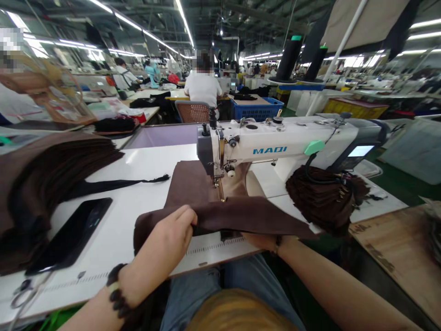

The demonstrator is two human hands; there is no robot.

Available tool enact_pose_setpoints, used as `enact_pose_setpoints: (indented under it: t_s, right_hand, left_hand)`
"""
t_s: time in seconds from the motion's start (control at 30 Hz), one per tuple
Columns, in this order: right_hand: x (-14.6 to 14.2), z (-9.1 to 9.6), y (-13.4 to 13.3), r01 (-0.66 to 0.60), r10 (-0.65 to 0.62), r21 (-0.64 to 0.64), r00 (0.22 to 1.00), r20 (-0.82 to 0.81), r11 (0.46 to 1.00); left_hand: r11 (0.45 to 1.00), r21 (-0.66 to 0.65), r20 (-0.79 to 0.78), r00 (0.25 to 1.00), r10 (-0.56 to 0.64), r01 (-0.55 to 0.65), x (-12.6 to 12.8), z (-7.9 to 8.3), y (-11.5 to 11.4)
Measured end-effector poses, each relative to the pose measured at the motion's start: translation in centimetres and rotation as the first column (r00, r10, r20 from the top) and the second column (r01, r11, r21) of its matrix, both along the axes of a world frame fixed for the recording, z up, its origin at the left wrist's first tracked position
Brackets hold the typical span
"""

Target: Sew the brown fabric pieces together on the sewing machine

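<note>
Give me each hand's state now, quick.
Left hand: closed, gripping the brown fabric from above.
Right hand: mostly hidden under the fabric's edge; grip cannot be told.

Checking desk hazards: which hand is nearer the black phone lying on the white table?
Left. The left hand grips brown fabric right of the black phone; the right hand sits farther right, under the fabric.

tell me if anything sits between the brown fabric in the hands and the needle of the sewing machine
Nothing visible does. The brown fabric already lies under the sewing machine head, its folded edge pinched by the left hand, while the right hand is mostly hidden beneath it. The phone and the fabric stack lie off to the left.
</note>
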State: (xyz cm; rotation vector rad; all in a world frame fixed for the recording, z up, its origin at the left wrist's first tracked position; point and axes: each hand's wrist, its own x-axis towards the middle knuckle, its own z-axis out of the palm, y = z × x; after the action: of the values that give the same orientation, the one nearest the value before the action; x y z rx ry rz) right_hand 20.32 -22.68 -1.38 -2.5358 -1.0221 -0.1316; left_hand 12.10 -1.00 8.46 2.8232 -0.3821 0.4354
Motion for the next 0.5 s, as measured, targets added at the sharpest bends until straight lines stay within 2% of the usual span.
enact_pose_setpoints:
  t_s: [0.07,0.1,0.2,0.3,0.5]
  right_hand:
    - [-0.1,0.3,0.3,-0.122,0.123,-0.02,0.991,0.047,0.992]
    - [-0.1,0.4,0.4,-0.189,0.191,-0.034,0.979,0.066,0.981]
    - [0.1,0.6,0.5,-0.293,0.299,-0.079,0.951,0.08,0.953]
    - [0.2,0.4,0.4,-0.304,0.313,-0.136,0.948,0.051,0.943]
    - [0.4,0.1,0.3,-0.307,0.314,-0.169,0.949,0.016,0.936]
  left_hand:
    - [0.992,-0.115,0.108,0.993,0.054,-0.042,0.5,2.4,0.4]
    - [0.987,-0.153,0.112,0.992,0.065,-0.048,0.7,3.5,0.5]
    - [0.987,-0.157,0.071,0.997,-0.013,0.024,1.5,5.5,0.4]
    - [0.995,-0.062,0.117,0.99,-0.073,0.081,2.3,5.8,0.2]
    - [0.998,0.054,0.202,0.979,-0.04,0.03,2.6,5.7,0.3]
